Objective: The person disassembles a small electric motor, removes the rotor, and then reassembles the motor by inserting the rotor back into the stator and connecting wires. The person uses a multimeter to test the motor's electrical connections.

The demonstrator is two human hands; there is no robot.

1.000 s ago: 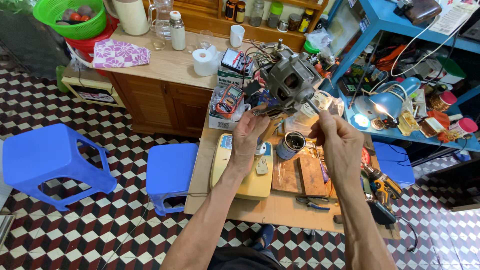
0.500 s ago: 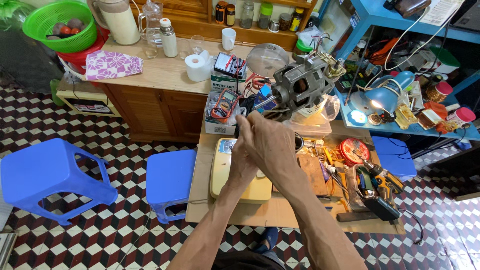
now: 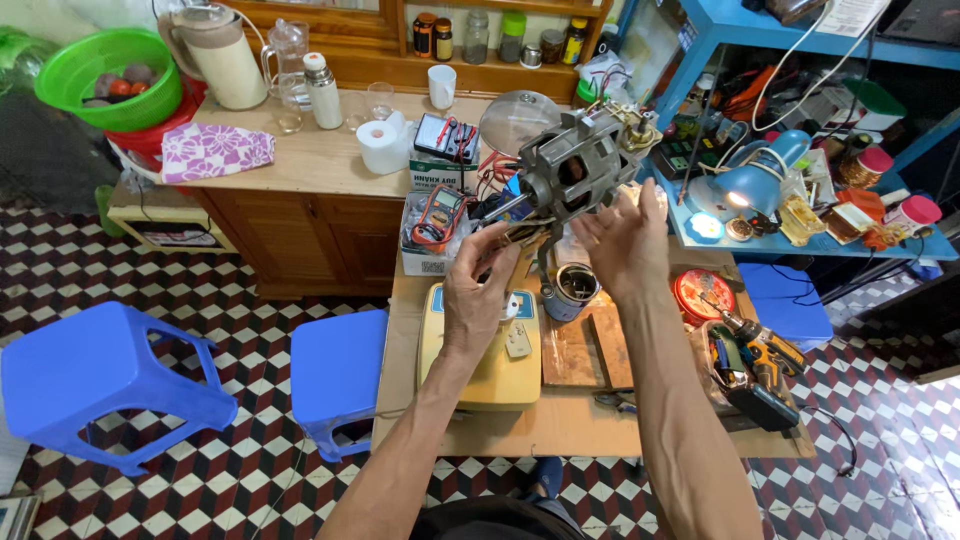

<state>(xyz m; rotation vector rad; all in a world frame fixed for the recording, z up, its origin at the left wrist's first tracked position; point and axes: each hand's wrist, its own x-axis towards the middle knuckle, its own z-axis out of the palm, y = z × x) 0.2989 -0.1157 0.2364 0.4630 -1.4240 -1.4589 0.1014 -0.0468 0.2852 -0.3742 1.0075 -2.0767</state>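
A grey electric motor (image 3: pixel 575 165) with a brass-coloured shaft end is raised above the wooden work table (image 3: pixel 560 425). My left hand (image 3: pixel 480 295) pinches the bundle of wires and connector (image 3: pixel 512 232) hanging from the motor's lower left. My right hand (image 3: pixel 625 240) is at the motor's lower right, fingers spread upward against its body, holding it up. Below the hands stand a small tin can (image 3: pixel 572 288) and a cream-yellow flat appliance (image 3: pixel 480 360).
A cordless drill (image 3: pixel 755 365) and a red round tin (image 3: pixel 705 295) lie at the table's right. A multimeter (image 3: pixel 440 215) sits in a box behind. Two blue stools (image 3: pixel 100 385) (image 3: pixel 335 375) stand on the left. A lit blue lamp (image 3: pixel 750 185) is on the blue shelf.
My hands were together in front of the motor half a second ago; now they are apart, the right hand moved right under the motor, the left stays at the wires.
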